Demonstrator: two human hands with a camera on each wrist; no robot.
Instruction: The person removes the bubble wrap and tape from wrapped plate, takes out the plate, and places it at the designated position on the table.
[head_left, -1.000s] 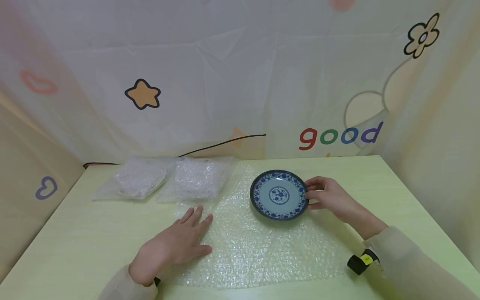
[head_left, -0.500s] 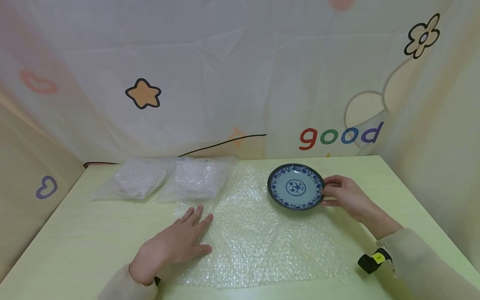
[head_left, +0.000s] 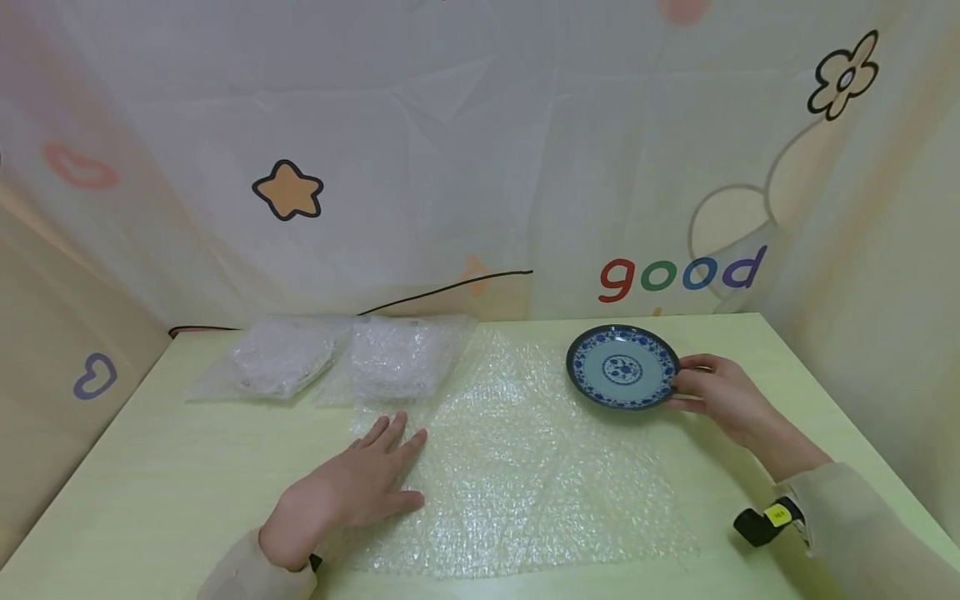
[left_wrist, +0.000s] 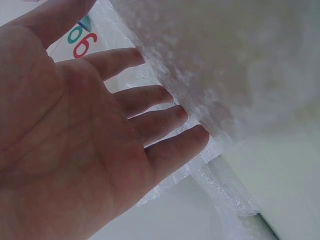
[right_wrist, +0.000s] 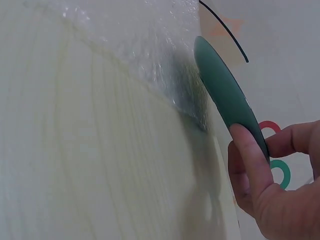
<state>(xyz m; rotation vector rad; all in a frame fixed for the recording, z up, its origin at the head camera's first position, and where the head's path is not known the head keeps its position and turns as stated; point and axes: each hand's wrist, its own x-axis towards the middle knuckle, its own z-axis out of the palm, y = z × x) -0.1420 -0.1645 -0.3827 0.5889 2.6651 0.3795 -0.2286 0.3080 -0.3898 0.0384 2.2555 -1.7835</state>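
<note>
My right hand pinches the right rim of a round blue-and-white patterned plate with a dark edge. In the right wrist view the plate shows its greenish underside, raised off the surface, thumb and fingers on opposite faces. Beneath and left of it a sheet of bubble wrap lies spread flat on the table. My left hand rests on the sheet's left side with its fingers spread. In the left wrist view the fingertips of the left hand meet the bubble wrap.
Two flat bubble-wrapped packages lie side by side at the back left of the pale table. A printed curtain hangs right behind the table's back edge. Side curtains flank both ends.
My right hand has carried the plate to the right and slightly back, toward the right edge of the bubble wrap. My left hand has stayed where it was.
</note>
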